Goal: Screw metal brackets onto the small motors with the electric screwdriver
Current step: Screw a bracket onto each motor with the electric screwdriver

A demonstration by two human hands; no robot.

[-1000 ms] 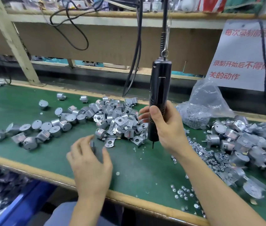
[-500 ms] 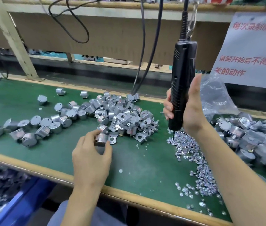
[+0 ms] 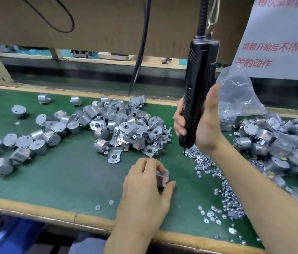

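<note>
Screwdriver (image 3: pixel 197 92) in right hand (image 3: pixel 206 123), probably motor (image 3: pixel 162 177) in left hand (image 3: pixel 144 189).

right hand (image 3: pixel 202 123) wrapped around black electric screwdriver (image 3: pixel 198 85), held upright, tip down over scattered screws (image 3: pixel 225 191) on green counter (image 3: pixel 67 173). left hand (image 3: pixel 144 189) cupped over one small motor (image 3: pixel 162 177) near the front edge. heap of motors and brackets (image 3: pixel 126 127) behind it, bare motors (image 3: pixel 23 143) to the left, more motors (image 3: pixel 281 143) and a plastic bag (image 3: pixel 238 94) at right.
</note>
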